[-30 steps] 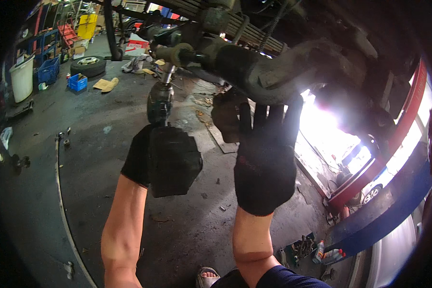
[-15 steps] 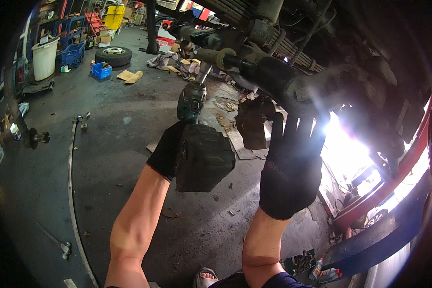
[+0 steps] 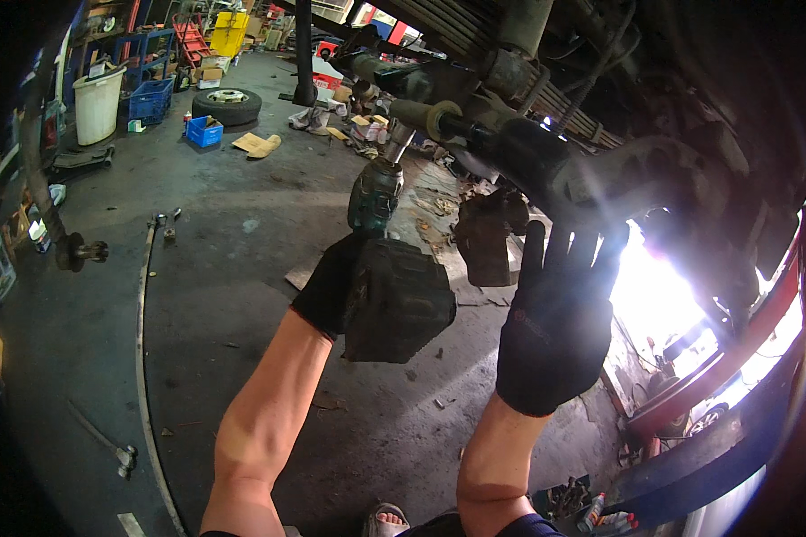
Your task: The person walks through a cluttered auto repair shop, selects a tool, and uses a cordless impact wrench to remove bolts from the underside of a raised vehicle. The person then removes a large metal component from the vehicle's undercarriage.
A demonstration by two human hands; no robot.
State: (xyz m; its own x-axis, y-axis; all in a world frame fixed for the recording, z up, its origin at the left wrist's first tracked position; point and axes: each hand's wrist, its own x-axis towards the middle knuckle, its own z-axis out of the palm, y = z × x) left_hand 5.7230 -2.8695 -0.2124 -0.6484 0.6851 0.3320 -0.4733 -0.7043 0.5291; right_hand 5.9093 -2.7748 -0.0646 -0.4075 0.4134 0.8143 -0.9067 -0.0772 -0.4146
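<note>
My left hand [image 3: 330, 291], in a black glove, is closed round the grip of a cordless impact wrench [image 3: 374, 199] with a dark teal body. Its bulky black battery [image 3: 401, 304] points toward me. A silver socket [image 3: 399, 143] on the wrench's nose reaches up to the end of a greasy rod-like part [image 3: 414, 114] under a raised vehicle. My right hand [image 3: 553, 327], gloved too, has its fingers stretched upward, the tips against or just in front of a dark cast underbody part [image 3: 609, 183]. Whether they touch it is hard to tell in the glare.
On the floor at left lie a long metal bar [image 3: 141, 331] and a hammer [image 3: 124, 458]. A wheel [image 3: 227, 106], a blue crate [image 3: 204, 132] and a white bin [image 3: 98, 106] stand farther back. Bottles [image 3: 593, 510] are at lower right, below a curved red beam [image 3: 716, 385].
The whole view has shifted slightly, so things appear a little farther right. Both hands and the wrench keep about the same places against the underbody.
</note>
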